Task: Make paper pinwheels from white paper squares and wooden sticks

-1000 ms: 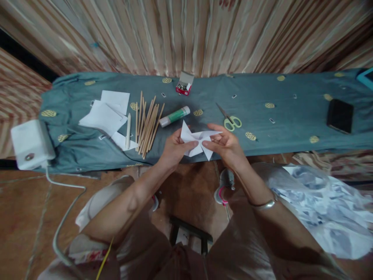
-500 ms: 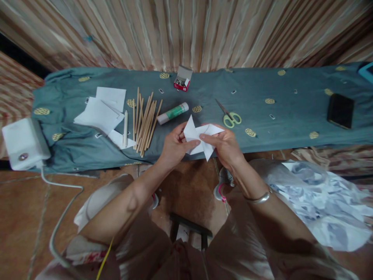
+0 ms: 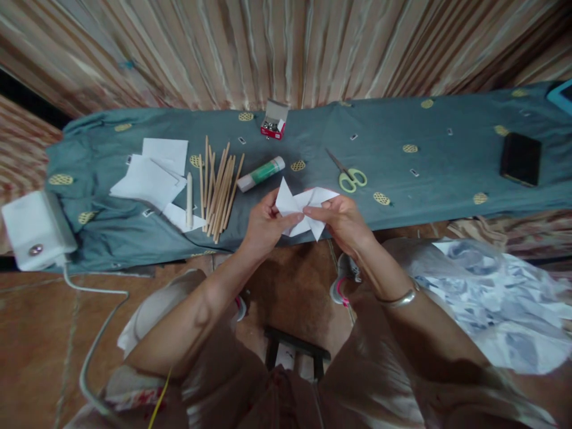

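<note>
A white folded paper shape with several pointed flaps is held between both hands over the near edge of the table. My left hand pinches its left side with thumb on top. My right hand grips its right side, fingers curled over a flap. A metal bangle sits on my right wrist. The table is covered by a grey-blue cloth.
Wooden sticks, white paper sheets, a glue stick, a small red box of pins, green-handled scissors and a black phone lie on the cloth. A white box with cable stands left. Crumpled plastic lies right.
My right hand's fingers have closed over the paper's right flap and both hands turned the shape slightly. The camera view has shifted a little.
</note>
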Motion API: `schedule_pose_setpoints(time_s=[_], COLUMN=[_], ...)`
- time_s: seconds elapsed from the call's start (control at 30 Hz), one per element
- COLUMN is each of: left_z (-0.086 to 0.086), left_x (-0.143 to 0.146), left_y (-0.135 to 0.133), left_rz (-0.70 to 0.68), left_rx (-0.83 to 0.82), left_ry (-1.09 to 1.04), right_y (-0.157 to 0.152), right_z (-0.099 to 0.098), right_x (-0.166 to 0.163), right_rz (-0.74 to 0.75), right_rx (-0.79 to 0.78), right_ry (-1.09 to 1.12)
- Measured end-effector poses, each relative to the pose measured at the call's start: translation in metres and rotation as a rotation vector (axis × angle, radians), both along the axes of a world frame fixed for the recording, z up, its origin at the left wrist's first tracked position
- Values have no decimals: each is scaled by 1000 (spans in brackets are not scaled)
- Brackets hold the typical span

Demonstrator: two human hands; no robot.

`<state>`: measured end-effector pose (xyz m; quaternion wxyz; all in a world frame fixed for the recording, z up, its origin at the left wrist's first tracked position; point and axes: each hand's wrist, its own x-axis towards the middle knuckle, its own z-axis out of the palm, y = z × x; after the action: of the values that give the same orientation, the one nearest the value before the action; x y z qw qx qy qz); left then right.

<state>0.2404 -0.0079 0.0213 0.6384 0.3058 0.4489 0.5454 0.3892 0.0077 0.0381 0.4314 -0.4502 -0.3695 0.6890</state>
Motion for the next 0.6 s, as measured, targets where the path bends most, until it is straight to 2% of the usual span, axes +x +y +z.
schedule_pose_setpoints(time_s=[0.27, 0.6], left_z=[3, 11], left_x=[0, 2], left_y=[1, 2], left_rz=[-1, -26], left_rx=[-65, -103], left_ry=[-19, -99], right_y=[2, 2], right_z=[-5, -3], right_x=[-1, -3], right_rz=[8, -17], right_rx=[64, 33], right_ry=[13, 27])
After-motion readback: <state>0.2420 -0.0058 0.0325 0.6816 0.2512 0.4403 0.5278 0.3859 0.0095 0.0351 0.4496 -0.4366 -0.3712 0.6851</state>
